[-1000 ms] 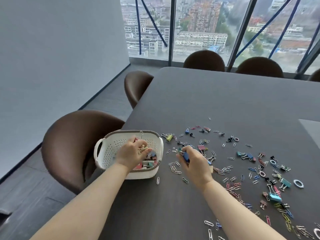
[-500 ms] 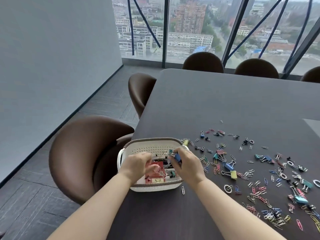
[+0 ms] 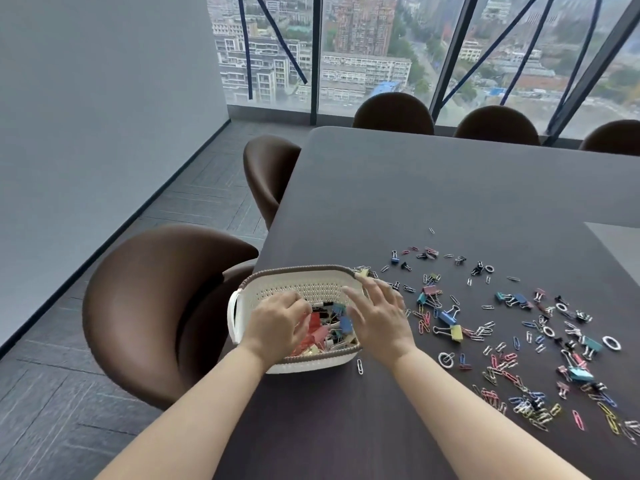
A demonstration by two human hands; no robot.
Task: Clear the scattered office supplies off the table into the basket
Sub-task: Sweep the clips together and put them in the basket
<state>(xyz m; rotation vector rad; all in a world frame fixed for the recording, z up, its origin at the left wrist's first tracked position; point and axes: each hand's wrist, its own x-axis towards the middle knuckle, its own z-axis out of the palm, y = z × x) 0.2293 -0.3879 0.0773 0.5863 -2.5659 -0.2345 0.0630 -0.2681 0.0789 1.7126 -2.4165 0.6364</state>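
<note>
A white perforated basket (image 3: 298,289) with a brown rim stands at the table's left edge, holding several coloured binder clips (image 3: 341,322). My left hand (image 3: 277,327) hovers over the basket's left half, fingers curled downward, and nothing shows in it. My right hand (image 3: 379,317) is over the basket's right rim, fingers spread, empty. Many scattered paper clips and binder clips (image 3: 512,341) lie on the dark table (image 3: 450,188) to the right. A yellow binder clip (image 3: 455,332) lies near my right hand.
A brown chair (image 3: 156,306) stands close left of the basket, another chair (image 3: 266,174) further along the edge, and more chairs (image 3: 394,110) at the far end before the windows. A single paper clip (image 3: 360,366) lies by the basket's front right corner.
My right hand carried a blue clip from the table over to the basket and let it go; its fingers are now spread. My left hand stayed over the basket. The camera view shifted left.
</note>
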